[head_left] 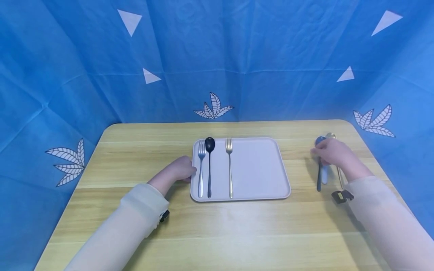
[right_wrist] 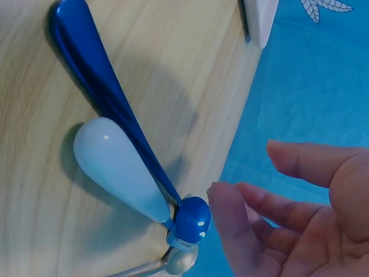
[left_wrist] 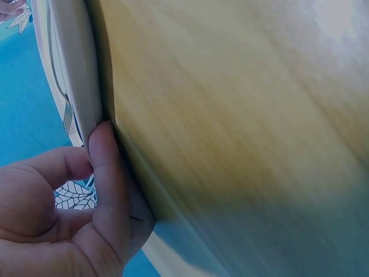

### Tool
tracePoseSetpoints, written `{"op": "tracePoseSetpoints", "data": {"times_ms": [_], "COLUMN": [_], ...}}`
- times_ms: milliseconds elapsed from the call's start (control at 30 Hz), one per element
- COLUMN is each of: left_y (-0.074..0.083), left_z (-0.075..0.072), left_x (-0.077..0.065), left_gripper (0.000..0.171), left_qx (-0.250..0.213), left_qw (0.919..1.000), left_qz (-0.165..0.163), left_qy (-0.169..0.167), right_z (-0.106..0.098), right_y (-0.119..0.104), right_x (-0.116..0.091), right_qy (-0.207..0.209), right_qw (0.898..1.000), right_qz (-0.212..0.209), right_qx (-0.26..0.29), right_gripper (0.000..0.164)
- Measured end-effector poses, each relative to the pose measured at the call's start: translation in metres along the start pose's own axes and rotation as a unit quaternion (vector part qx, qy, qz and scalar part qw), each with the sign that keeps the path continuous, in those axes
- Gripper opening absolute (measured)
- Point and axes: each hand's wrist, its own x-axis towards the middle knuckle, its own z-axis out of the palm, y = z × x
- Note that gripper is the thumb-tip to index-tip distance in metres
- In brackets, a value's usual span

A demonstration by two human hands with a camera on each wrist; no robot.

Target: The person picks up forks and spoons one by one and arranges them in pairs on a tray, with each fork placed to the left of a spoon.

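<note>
My left hand (head_left: 179, 168) pinches the left rim of a pale tray (head_left: 257, 169) between thumb and fingers; the left wrist view shows this tray edge (left_wrist: 86, 63) up close. On the tray lie a silver fork (head_left: 201, 169), a black spoon (head_left: 209, 165) and a gold-headed fork (head_left: 229, 165). My right hand (head_left: 333, 152) hovers over a group of spoons right of the tray. Its thumb and fingers are apart and hold nothing. The right wrist view shows a blue spoon (right_wrist: 109, 86), a white-handled utensil (right_wrist: 118, 167) and a gold spoon (right_wrist: 181, 259) close together.
The wooden table (head_left: 237, 237) has rounded far corners. Behind it and along both sides hangs a blue cloth (head_left: 271, 56) with white triangles and leaf prints. Bare tabletop separates the tray from the spoons.
</note>
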Motion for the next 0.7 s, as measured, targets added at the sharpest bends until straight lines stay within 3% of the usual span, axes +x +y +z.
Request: {"op": "tracePoseSetpoints", "data": {"times_ms": [433,700], "left_y": [-0.0016,-0.0029], "left_z": [-0.0004,-0.0001], "left_x": [0.0039,0.0053], "left_gripper": [0.014,0.012], "left_qx": [-0.008,-0.014], "left_qw": [1.0000,0.9999], "left_qz": [0.001,-0.007], "left_qy": [0.000,-0.001], "right_z": [-0.0034,0.0007], "right_y": [0.0038,0.0057], "right_x": [0.0017,0.0034], "right_qy": [0.002,0.001], "right_qw": [0.998,0.998], "right_qz": [0.050,0.054], "right_qx": [-0.028,-0.022], "right_gripper": [0.042,0.046]}}
